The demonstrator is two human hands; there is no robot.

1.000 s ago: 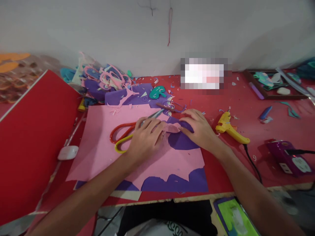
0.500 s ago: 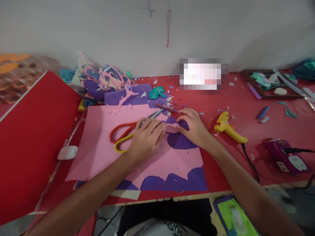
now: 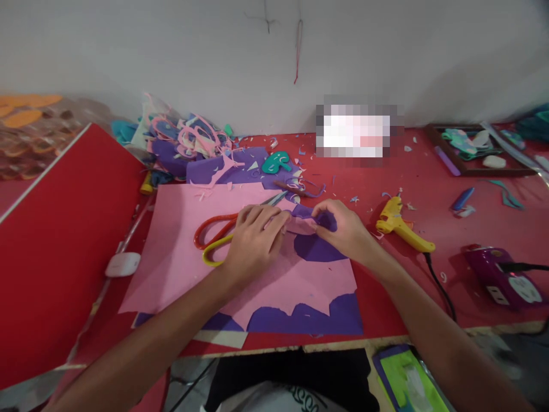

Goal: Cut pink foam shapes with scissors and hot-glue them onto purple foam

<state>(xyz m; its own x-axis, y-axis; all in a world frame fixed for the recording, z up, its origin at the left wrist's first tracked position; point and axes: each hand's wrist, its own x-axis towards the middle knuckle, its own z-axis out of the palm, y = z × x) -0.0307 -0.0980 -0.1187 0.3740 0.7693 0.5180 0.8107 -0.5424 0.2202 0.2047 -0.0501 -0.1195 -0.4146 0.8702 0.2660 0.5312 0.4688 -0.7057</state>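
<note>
A small cut piece of pink craft foam or felt (image 3: 301, 225) stretches between my hands, above the larger sheets. My left hand (image 3: 256, 234) is closed on its left end, and its fingertips are partly hidden. At the other end, the thumb and index finger of my right hand (image 3: 341, 224) pinch the piece. Scissors with one red and one yellow handle (image 3: 210, 252) lie partly beneath my left hand, their blades pointing away to the right. Under everything are a ragged-edged pink sheet (image 3: 171, 246) and a purple sheet (image 3: 343, 315).
To the right sit a yellow glue gun (image 3: 401, 226) and a purple power adapter (image 3: 501, 277). A red board (image 3: 72, 246) leans at left beside a white case (image 3: 123, 264). Scraps (image 3: 193, 137) are heaped behind, near a teal cutout (image 3: 275, 163). A tray (image 3: 476, 170) stands back right.
My right hand has come slightly nearer to me, its fingers curling more round the end of the pink piece. My left hand stays almost in place; the view has shifted a little.
</note>
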